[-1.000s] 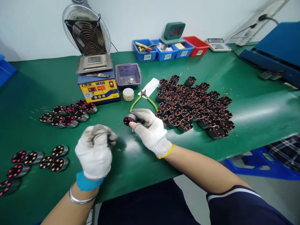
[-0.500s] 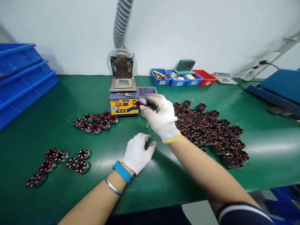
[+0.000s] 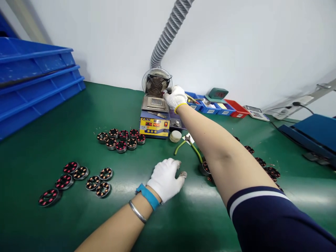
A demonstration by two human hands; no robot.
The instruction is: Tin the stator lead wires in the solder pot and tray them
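Observation:
My right hand (image 3: 176, 97), in a white glove, is reached out over the right side of the solder pot (image 3: 154, 127). Its fingers are closed around a motor stator, mostly hidden by the glove, with a bit of dark red showing at the fingertips. Right behind it stands the round fan (image 3: 156, 85). My left hand (image 3: 168, 178), also gloved, lies on the green table (image 3: 126, 224) with thumb and fingers apart and nothing between them. Green-handled cutters (image 3: 195, 152) and a round whitish tin (image 3: 175, 136) lie beyond it.
Several stators (image 3: 121, 146) stand left of the solder pot, with more (image 3: 64, 182) nearer the front left. Others (image 3: 273, 172) are partly behind my right arm. Blue trays (image 3: 39, 80) are stacked at left; small blue bins and a red bin (image 3: 237, 108) line the wall.
My right hand has moved forward and up with the stator, from in front of the solder pot to beside the fan. My left hand stays on the table. The view has shifted.

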